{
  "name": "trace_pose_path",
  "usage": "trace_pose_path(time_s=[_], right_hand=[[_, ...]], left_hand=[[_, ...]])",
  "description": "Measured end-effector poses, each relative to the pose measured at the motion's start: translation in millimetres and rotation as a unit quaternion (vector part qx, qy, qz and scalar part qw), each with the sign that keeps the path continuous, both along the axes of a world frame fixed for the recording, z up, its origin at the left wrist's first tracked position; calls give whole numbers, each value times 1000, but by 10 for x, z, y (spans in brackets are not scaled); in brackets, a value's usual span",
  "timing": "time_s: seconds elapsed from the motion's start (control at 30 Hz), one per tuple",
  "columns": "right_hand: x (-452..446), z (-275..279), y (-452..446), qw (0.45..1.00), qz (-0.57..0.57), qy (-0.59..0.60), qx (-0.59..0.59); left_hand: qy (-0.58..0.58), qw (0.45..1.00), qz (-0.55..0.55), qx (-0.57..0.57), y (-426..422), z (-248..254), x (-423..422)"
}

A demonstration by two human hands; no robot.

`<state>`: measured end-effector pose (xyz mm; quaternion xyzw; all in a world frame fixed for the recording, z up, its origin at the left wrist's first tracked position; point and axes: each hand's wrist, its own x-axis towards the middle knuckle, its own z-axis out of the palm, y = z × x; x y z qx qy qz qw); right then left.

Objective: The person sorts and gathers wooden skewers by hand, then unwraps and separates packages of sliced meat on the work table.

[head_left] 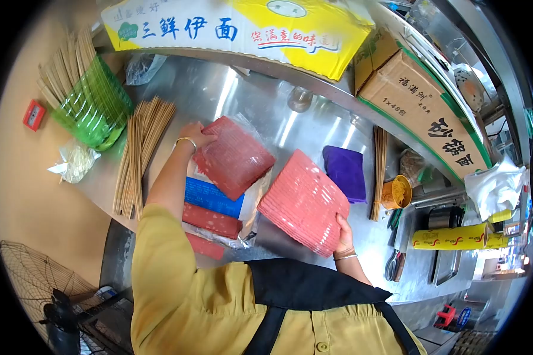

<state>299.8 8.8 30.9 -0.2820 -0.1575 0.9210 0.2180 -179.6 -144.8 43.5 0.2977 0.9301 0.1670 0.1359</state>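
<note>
My left hand (198,136) grips the upper left edge of a dark red slab (234,158), which looks like frozen sliced meat partly covered by clear film. At the lower right edge of a lighter pink, ridged slab (307,201), my right hand (344,235) is closed with the thumb on top; its other fingers are mostly hidden underneath. The two slabs are tilted and side by side. Below the dark one lie a blue printed packet (213,198) and another dark red piece (210,220) on crumpled plastic wrapping.
Bamboo skewers (141,157) lie left, near a green plastic container (98,106) of sticks. A purple cloth (345,173), more skewers (379,171) and an orange-yellow tub (396,192) are right. Cartons (231,29) line the shelf above the metal table (219,89). A knife (400,260) lies lower right.
</note>
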Motion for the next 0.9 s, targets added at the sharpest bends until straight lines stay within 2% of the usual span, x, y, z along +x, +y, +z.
trace_pose_path(time_s=[0.13, 0.2, 0.33, 0.4, 0.43, 0.53, 0.6, 0.63, 0.7, 0.73, 0.77, 0.9], right_hand=[[14, 38, -25, 1000, -17, -14, -2], [37, 24, -19, 1000, -19, -16, -7], [51, -12, 32, 999, -20, -25, 0], [56, 5, 23, 999, -21, -29, 6], [46, 15, 34, 1000, -15, -27, 4], [-18, -31, 32, 1000, -1, -28, 7], [-109, -33, 21, 999, 9, -31, 13], [-160, -3, 19, 999, 20, -29, 10], [-246, 48, 7, 999, 39, -32, 9], [-304, 75, 10, 999, 49, -23, 5], [-366, 102, 19, 998, 58, -13, 2], [-496, 193, 32, 997, 76, 0, 3]], left_hand=[[-49, 999, -5, -5, 68, -25, -179], [-118, 993, -14, 24, 68, -86, -238], [-142, 987, -15, 72, -90, -12, -170], [-327, 929, -35, 172, -248, 118, -100], [-328, 929, -32, 169, -352, 117, -64], [-311, 942, -13, 124, -761, 27, 119], [-278, 935, 87, 202, -1011, -249, 252], [-277, 934, 92, 204, -1055, -424, 204], [-97, 954, 80, 273, -1146, -749, 134], [-15, 974, 55, 221, -1067, -376, 342], [-14, 972, 63, 226, -1014, -269, 436], [68, 970, 82, 217, -905, -154, 645]])
